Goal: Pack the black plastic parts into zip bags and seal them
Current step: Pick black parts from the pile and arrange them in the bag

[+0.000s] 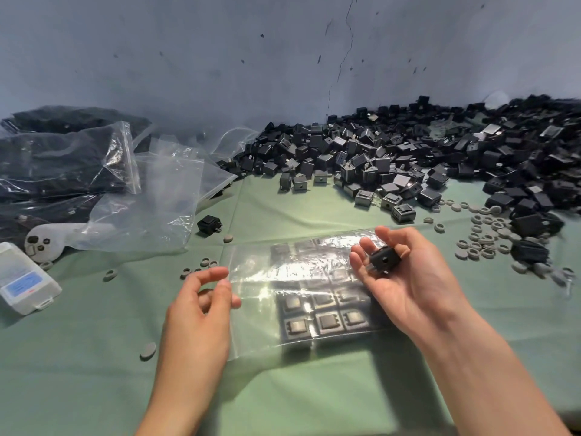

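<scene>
A clear zip bag (251,316) lies flat on the green cloth in front of me, with several black plastic parts (323,316) lined up in rows inside it. My left hand (204,309) pinches the bag's left open edge between thumb and fingers. My right hand (405,278) hovers palm up over the bag's right side and holds one black part (384,261) in its curled fingers. A big heap of loose black parts (408,155) fills the back right of the table.
Filled and empty zip bags (94,171) pile up at the left. A single black part (209,225) lies near them. Grey rings (484,237) are scattered at the right and around the bag. A white plastic box (23,278) sits at the left edge. A wall stands behind.
</scene>
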`<state>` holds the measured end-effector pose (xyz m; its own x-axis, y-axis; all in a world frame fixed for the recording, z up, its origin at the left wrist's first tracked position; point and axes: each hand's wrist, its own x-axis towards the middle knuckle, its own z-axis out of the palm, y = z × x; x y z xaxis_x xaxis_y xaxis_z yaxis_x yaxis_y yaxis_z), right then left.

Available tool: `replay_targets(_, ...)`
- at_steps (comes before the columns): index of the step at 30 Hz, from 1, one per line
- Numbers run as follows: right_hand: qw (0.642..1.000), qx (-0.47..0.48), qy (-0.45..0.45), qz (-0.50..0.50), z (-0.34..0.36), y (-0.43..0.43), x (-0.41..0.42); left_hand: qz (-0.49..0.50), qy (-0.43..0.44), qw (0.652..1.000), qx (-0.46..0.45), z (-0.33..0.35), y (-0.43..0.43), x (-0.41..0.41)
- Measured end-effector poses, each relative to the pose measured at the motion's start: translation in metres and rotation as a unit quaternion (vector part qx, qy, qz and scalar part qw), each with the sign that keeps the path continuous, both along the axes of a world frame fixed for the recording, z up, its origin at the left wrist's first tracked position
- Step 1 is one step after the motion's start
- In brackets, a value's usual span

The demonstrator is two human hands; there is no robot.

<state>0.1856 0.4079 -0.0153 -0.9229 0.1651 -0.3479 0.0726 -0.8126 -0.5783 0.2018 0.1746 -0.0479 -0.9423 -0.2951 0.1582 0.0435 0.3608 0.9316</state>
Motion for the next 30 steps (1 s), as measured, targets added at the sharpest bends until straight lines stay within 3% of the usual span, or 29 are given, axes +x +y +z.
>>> replay_targets(6,1.0,0.004,0.005,0.004,-0.004,-0.001,-0.006,0.058,-0.024,0.998,-0.032,0.005,-0.01,-0.013)
replay_targets(14,0.998,0.008,0.054,0.023,0.006,0.001,-0.015,0.075,0.081,0.991,-0.071,0.016,0.013,-0.019)
replay_targets(21,0.998,-0.028,0.054,-0.011,0.008,0.013,-0.033,-0.025,0.155,0.978,-0.135,0.044,0.058,-0.057)
replay_targets(26,0.996,-0.03,0.053,-0.063,0.008,0.031,-0.055,-0.13,0.074,0.946,-0.287,0.043,0.106,-0.146)
replay_targets(30,0.996,-0.006,0.037,-0.077,0.002,0.049,-0.072,-0.102,-0.017,0.94,-0.325,0.031,0.116,-0.231)
